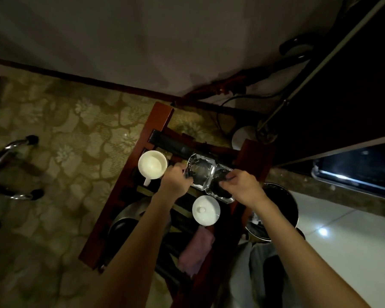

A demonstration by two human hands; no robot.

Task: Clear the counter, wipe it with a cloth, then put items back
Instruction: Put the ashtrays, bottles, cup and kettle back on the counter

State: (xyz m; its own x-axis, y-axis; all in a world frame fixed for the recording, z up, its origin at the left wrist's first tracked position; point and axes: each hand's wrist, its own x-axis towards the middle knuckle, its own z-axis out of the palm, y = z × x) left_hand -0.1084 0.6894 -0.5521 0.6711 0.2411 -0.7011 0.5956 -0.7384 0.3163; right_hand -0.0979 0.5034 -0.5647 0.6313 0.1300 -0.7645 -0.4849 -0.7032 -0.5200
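Over the far end of the slatted wooden stand, left hand and right hand gripping faceted glass ashtrays, fingers curled round their rims.

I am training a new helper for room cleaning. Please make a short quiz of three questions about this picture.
1. True or false: each hand holds a glass ashtray.
2. Which item lies nearest the person? A) white mug B) pink cloth C) lidded white cup
3. Fill in: the white mug is on the ___ hand's side.

Key:
1. True: left hand on the left glass ashtray, right hand on the right glass ashtray.
2. B, pink cloth; lidded white cup is farther.
3. Left; white mug.
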